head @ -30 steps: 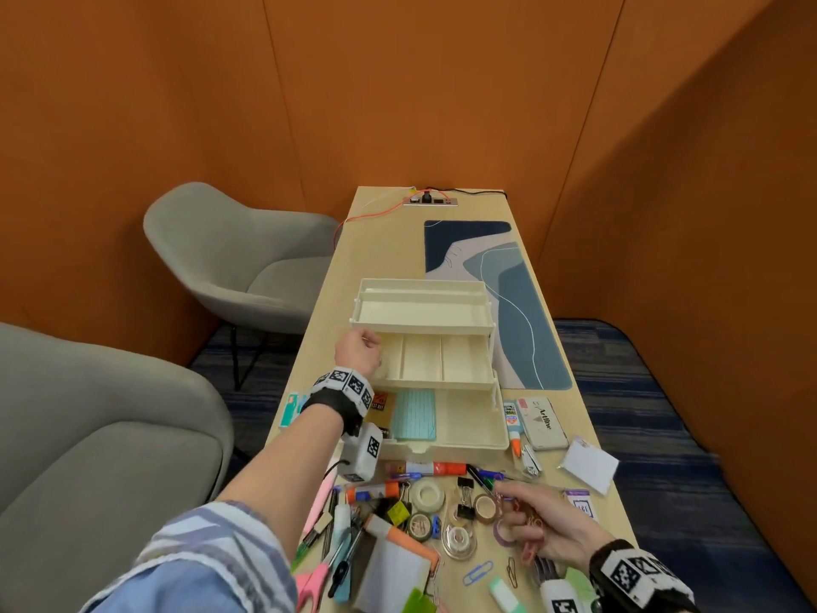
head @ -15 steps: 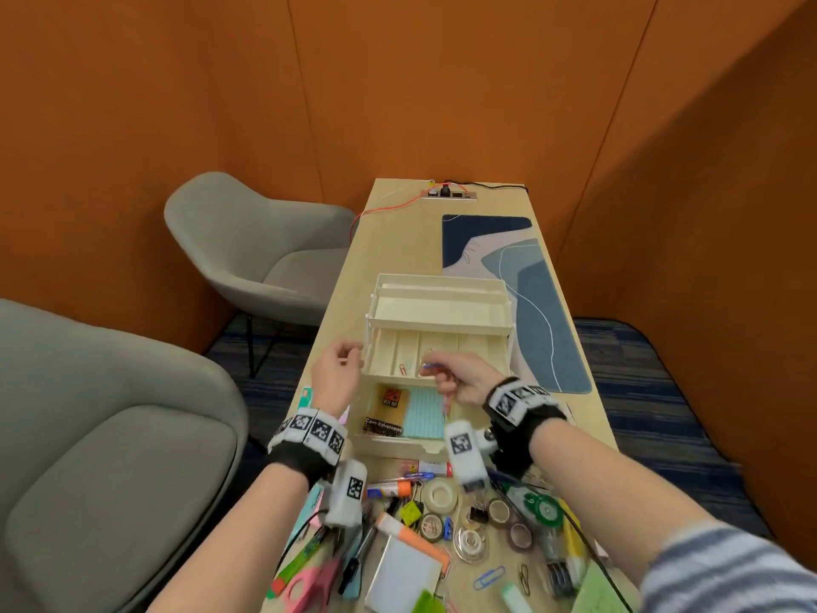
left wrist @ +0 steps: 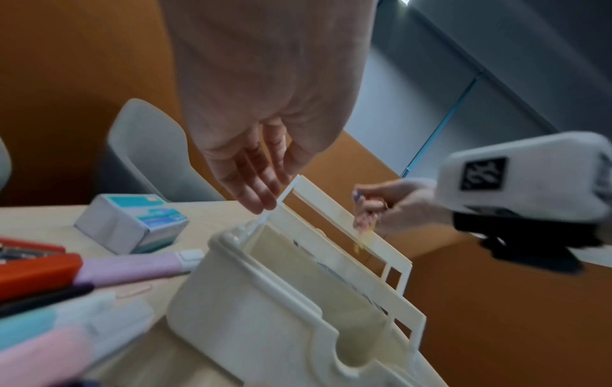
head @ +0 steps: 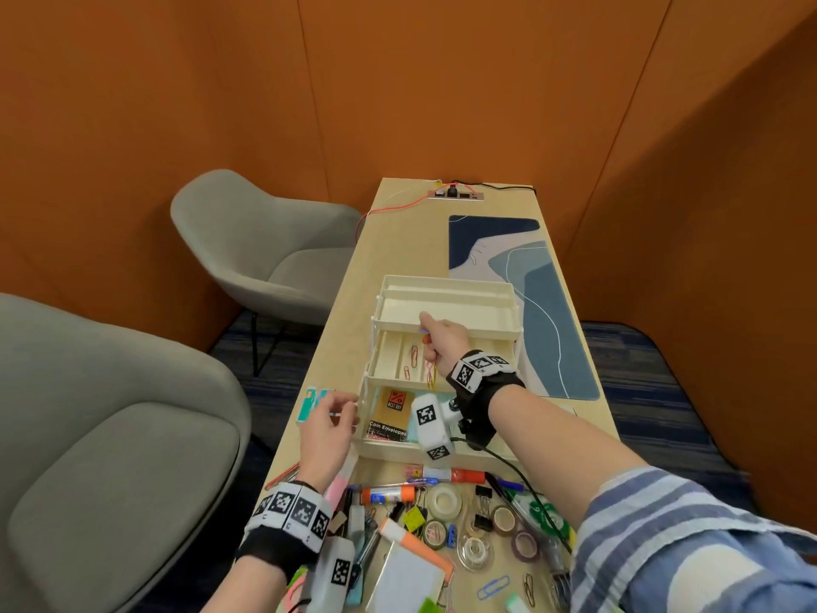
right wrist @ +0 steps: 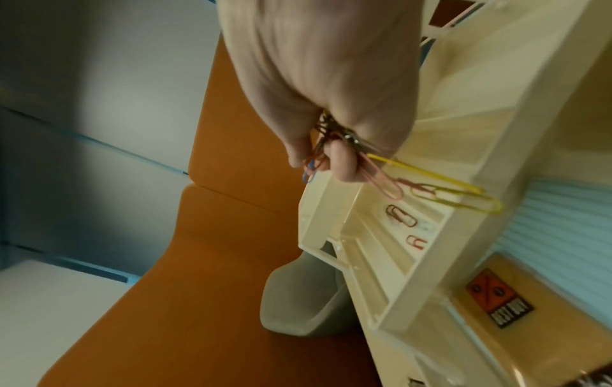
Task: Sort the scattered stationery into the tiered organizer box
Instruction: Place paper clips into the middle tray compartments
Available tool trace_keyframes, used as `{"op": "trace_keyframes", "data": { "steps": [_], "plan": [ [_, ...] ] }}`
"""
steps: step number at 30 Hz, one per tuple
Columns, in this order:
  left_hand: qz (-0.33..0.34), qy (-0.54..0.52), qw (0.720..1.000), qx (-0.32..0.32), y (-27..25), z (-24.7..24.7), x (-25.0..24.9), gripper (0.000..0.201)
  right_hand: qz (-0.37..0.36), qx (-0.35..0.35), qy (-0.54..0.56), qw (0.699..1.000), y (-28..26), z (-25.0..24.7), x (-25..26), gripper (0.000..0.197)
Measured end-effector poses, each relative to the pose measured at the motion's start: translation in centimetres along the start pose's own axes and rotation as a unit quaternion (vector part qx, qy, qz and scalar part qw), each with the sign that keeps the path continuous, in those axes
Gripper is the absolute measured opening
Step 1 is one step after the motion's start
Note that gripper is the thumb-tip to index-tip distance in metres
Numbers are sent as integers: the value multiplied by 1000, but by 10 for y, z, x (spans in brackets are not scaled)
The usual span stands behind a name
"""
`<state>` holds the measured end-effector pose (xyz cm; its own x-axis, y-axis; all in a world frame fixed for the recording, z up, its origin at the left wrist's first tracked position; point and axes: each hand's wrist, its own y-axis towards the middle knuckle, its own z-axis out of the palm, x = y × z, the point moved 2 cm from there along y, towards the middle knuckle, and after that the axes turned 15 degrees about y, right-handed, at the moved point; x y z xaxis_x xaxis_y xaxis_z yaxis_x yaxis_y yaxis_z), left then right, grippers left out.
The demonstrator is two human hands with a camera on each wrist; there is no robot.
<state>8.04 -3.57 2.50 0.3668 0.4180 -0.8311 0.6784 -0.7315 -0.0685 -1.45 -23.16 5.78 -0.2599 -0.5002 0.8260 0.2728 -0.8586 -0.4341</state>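
The cream tiered organizer box stands open mid-table, its trays stepped back. My right hand hovers over the middle tray and pinches a bunch of coloured paper clips; a yellow one and a pink one dangle from the fingers. A few red paper clips lie in a middle-tray compartment. My left hand is at the box's left side, straight fingertips touching a thin white hinge strut. A "Coin Envelopes" pack lies in the bottom tier.
Loose stationery crowds the near table: a glue stick, tape rolls, binder clips, pens, a blue paper clip. A small teal-and-white box sits left of the organizer. A blue desk mat lies behind. Grey chairs stand left.
My right hand came up from the clutter with the paper clips and now holds them over the middle tray. My left hand slid down from the middle tray's side to the lower strut.
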Motion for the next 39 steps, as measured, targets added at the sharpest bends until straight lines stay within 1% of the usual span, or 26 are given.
{"op": "trace_keyframes", "data": {
  "steps": [3, 5, 8, 12, 16, 19, 21, 25, 28, 31, 33, 37, 39],
  "plan": [
    [10, 11, 1000, 25, -7, 9, 2, 17, -56, 6, 24, 998, -3, 15, 9, 17],
    [10, 19, 999, 28, -11, 11, 5, 17, -58, 8, 25, 998, -3, 26, 10, 14],
    [0, 15, 1000, 21, -17, 8, 13, 17, -56, 23, 3, 998, -3, 33, 5, 25],
    [-13, 6, 1000, 16, -22, 1, 24, 18, -102, 49, -53, 992, -1, 33, -3, 38],
    [-17, -6, 999, 32, -23, 0, 28, 18, -127, 102, -139, 977, -2, 24, -10, 40],
    [-16, -11, 998, 54, -26, 2, 26, 18, -154, 113, -212, 958, 0, 16, -23, 38],
    [-16, -16, 998, 63, -26, 3, 26, 18, -169, 116, -224, 953, -1, 16, -25, 39],
    [-18, -19, 997, 73, -27, 3, 30, 19, -212, 126, -196, 949, -7, 28, -12, 41],
    [-20, -13, 996, 87, -30, 2, 35, 19, -224, 143, -248, 931, -11, 30, -14, 43],
    [-22, -12, 995, 100, -32, 2, 41, 19, -226, 128, -313, 914, -15, 18, -22, 37],
    [-22, -11, 994, 105, -33, 3, 44, 19, -219, 117, -341, 907, -17, 9, -26, 32],
    [-20, -1, 993, 114, -34, 6, 42, 19, -208, 78, -386, 895, -15, -2, -32, 29],
    [-4, 26, 993, 112, -32, 8, 38, 18, -191, 91, -410, 887, -13, 1, -33, 28]
  ]
}}
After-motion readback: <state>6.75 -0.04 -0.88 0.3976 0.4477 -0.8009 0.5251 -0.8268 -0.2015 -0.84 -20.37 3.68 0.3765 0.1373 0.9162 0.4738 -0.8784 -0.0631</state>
